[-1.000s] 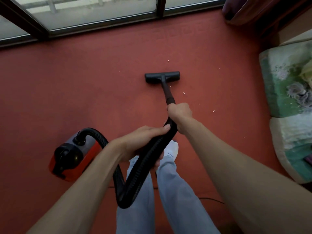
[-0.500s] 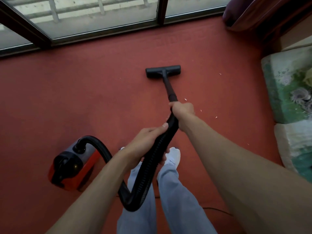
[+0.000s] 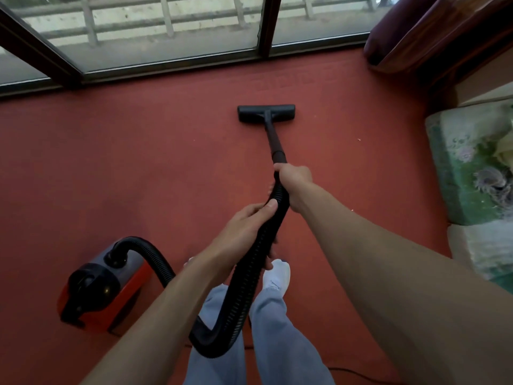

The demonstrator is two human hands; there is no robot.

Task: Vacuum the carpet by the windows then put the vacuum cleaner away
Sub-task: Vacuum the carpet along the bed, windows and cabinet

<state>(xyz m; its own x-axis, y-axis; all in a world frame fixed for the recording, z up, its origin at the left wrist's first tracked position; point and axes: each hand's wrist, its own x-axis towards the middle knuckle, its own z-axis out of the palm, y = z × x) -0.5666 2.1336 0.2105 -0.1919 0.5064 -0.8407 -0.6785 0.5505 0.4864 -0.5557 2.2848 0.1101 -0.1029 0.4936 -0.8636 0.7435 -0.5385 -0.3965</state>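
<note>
The red and black canister vacuum cleaner (image 3: 100, 284) stands on the red carpet (image 3: 138, 168) at my lower left. Its ribbed black hose (image 3: 244, 279) loops up between my hands to a dark wand (image 3: 274, 140). The flat black floor nozzle (image 3: 266, 113) lies on the carpet a short way from the windows (image 3: 166, 26). My right hand (image 3: 294, 180) grips the top of the wand where the hose joins it. Lower down, my left hand (image 3: 244, 229) holds the hose, thumb on top.
A green and white floral cushion (image 3: 472, 168) lies along the right edge, with a dark curtain (image 3: 416, 37) above it. A few pale specks (image 3: 358, 139) dot the carpet to the right. A thin black cord (image 3: 358, 373) trails behind my legs and white shoes (image 3: 276, 276).
The nozzle has slid forward, closer to the window frame, and my arms have stretched out with it. Specks near the wand's path no longer show.
</note>
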